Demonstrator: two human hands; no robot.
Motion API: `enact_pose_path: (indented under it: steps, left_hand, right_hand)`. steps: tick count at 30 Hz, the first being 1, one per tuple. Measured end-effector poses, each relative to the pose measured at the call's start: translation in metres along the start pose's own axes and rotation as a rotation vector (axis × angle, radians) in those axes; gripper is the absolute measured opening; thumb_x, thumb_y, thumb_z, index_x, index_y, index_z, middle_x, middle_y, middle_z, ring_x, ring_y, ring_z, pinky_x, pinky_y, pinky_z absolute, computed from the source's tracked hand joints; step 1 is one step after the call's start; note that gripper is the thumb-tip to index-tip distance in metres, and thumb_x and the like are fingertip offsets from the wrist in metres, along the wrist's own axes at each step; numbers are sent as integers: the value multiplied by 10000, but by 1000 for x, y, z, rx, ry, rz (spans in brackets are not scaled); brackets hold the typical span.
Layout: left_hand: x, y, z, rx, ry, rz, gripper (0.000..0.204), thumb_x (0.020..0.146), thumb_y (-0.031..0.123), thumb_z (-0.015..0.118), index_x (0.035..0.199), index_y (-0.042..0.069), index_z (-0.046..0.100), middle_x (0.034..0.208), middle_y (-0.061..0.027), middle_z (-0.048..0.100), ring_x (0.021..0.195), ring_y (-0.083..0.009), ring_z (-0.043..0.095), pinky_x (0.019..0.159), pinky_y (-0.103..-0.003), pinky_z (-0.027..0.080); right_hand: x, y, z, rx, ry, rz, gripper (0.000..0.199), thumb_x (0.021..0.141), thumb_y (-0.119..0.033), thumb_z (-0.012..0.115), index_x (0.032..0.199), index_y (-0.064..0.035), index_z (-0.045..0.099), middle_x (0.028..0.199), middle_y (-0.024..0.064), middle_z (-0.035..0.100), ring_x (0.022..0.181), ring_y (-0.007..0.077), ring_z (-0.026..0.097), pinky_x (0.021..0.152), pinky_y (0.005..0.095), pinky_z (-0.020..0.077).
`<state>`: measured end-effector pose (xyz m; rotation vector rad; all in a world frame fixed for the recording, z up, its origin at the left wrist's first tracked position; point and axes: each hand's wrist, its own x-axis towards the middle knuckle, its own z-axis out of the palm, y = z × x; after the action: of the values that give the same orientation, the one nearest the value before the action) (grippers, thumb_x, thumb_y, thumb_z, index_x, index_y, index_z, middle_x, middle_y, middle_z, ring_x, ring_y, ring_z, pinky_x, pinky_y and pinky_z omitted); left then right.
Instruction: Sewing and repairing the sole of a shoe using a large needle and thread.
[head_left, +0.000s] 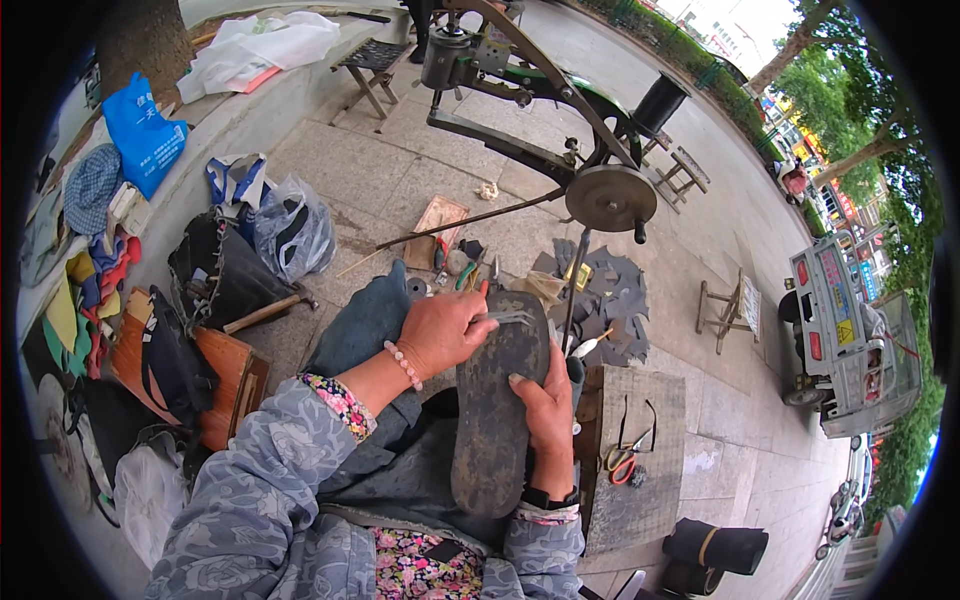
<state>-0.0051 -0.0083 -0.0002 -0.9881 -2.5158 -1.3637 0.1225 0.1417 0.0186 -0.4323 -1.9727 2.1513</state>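
Dark, scuffed, sole-shaped slab (490, 430) lies above the lap of a seated person, long and rounded at both ends, its broad face turned up, likely so that its surface can be seen and reached. The right hand (548, 405) is clamped on its right edge, thumb over the face, fingers out of sight beneath, a grip that seems meant to steady it. The left hand (440, 330), wearing a pink bead bracelet (403, 366), has its fingers curled together over the slab's upper end, closed on a slim, pale, glossy piece (515, 318); its exact kind is too small to tell. To the right, a weathered grey wooden board (650, 405) carries dark-framed glasses (637, 445) and orange-handled scissors (621, 464), presumably there for easy reach. Ahead stands a black metal hand-cranked machine (600, 165), its wheel facing the person, perhaps for convenient turning. Dark flat scraps (612, 295) cover the paving. At left, a wooden-handled hammer (265, 313) rests against a black bag (215, 270).
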Motion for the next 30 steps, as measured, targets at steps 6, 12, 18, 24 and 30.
enact_pose_path:
  steps: [6, 12, 18, 24, 30]
  left_hand:
    - [1, -2, 2, -12, -13, -72, 218, 815, 212, 766, 797, 58, 613, 720, -109, 661, 670, -327, 657, 589, -413, 501]
    - [3, 2, -2, -53, -67, -39, 222, 823, 240, 757, 809, 70, 616, 739, -106, 669, 693, -323, 666, 606, -423, 508]
    - [1, 1, 0, -72, -30, 66, 203, 817, 196, 764, 785, 57, 620, 695, -112, 654, 645, -316, 654, 573, -405, 491]
    - [-2, -2, 4, -62, 19, 85, 199, 828, 197, 758, 783, 51, 631, 628, -107, 635, 580, -308, 642, 548, -402, 492]
    - [-1, -1, 2, -44, 9, 36, 204, 826, 199, 754, 783, 54, 617, 686, -106, 652, 624, -309, 649, 566, -406, 489]
  right_hand:
    - [0, 0, -1, 63, 4, 5, 736, 776, 14, 567, 1483, 29, 361, 1316, 129, 559, 1179, 201, 558, 1016, 318, 433]
    - [0, 4, -3, 33, 65, -40, 729, 775, 20, 561, 1477, 38, 364, 1324, 133, 554, 1184, 208, 558, 1017, 323, 434]
    - [-2, 0, 3, 81, 122, -53, 717, 778, 33, 556, 1469, 39, 370, 1336, 140, 546, 1196, 215, 556, 1024, 330, 435]
    - [-2, 3, 1, 82, 148, -79, 699, 794, 45, 547, 1468, 34, 362, 1352, 146, 535, 1202, 226, 554, 1035, 342, 430]
    - [-2, 8, -1, 154, 180, -95, 688, 798, 46, 557, 1460, 35, 367, 1362, 151, 526, 1216, 233, 539, 1046, 346, 414]
